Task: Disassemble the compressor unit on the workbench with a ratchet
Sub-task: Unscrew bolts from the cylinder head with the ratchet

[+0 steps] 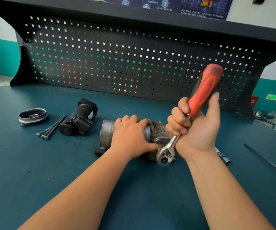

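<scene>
Right, compressor unit [107,132] sits mid-tabletop [50,173], looks like heavy, stiff cast metal and round enough to roll, so left hand [130,135] grips over its barrel while right hand [195,128] wraps the ratchet [204,88] handle toward 1 o'clock; loose bolts [52,128] lie at 9 o'clock.
</scene>
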Available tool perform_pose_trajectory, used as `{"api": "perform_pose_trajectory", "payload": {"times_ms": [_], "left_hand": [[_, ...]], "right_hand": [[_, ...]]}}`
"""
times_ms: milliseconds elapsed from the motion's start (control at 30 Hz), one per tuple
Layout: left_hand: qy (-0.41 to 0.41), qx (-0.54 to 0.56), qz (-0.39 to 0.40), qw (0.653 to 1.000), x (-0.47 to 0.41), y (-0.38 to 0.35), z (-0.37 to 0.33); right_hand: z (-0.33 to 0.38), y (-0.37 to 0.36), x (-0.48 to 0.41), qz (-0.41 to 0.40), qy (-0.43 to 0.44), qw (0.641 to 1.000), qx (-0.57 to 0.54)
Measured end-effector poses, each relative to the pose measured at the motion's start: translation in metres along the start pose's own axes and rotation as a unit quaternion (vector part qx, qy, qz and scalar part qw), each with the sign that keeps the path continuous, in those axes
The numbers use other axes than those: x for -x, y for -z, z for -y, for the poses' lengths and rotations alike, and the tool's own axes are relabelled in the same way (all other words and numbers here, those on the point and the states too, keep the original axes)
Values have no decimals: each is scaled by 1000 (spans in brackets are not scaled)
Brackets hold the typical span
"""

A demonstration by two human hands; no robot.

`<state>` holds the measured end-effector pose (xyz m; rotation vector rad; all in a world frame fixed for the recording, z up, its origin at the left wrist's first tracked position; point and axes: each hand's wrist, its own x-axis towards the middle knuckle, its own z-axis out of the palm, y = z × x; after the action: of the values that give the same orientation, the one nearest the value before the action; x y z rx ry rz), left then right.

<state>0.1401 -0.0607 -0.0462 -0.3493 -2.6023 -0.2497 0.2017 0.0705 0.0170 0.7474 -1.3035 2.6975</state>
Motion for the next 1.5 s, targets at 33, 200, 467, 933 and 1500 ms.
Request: {"api": "perform_pose_trajectory", "payload": {"times_ms": [33, 200, 467, 933, 1500], "left_hand": [[2, 0, 1, 1000, 0, 0, 0], [5, -1, 2, 1000, -1, 1, 1], [7, 0, 6, 1000, 0, 2, 0], [-1, -5, 16, 1000, 1, 3, -1], [1, -21, -1, 1000, 3, 5, 0]], "right_hand": [[1, 0, 0, -8, 5, 1000, 3], [5, 1, 2, -25, 24, 999, 5], [2, 5, 0, -67, 13, 998, -18], [-14, 0, 12, -123, 116, 985, -43], [-15, 17, 19, -219, 164, 959, -68]]}}
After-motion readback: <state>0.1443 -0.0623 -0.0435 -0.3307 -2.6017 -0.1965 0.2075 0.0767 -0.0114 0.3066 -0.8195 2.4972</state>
